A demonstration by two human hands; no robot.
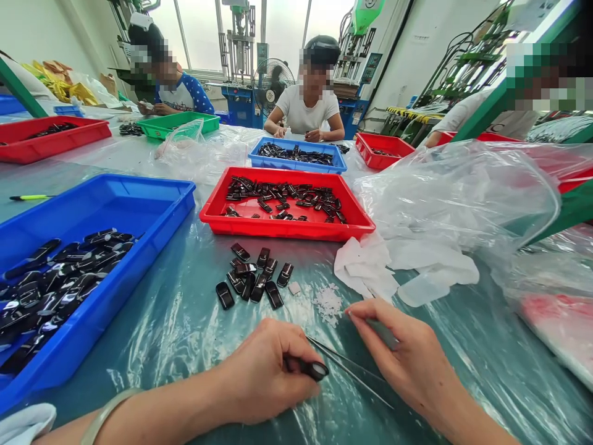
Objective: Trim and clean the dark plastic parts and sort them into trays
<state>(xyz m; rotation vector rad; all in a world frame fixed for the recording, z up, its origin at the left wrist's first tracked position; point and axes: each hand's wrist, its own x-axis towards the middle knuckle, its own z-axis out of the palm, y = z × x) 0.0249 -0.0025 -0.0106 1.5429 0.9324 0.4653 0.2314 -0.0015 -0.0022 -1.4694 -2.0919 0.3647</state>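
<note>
My left hand (273, 371) is closed around a small glossy black plastic piece (317, 371), whose pale round end points right. Thumb and forefinger of my right hand (403, 352) are pinched together beside a little heap of tiny whitish bits (328, 303); whatever is between the fingertips is too small to make out. Metal tweezers (352, 371) lie slantwise between my hands, one end close to my left fingers. Beyond my left hand, several black plastic pieces (257, 287) are grouped loosely on the plastic-covered table. A small pale square (294, 288) lies beside them.
At left stands a blue tray (152, 247) of black pieces. A red tray (287, 230) and a smaller blue tray (296, 164), both holding black pieces, stand ahead. Crumpled white sheets (365, 266) and clear plastic (463, 185) lie right. A person (310, 105) sits opposite; others sit at both sides.
</note>
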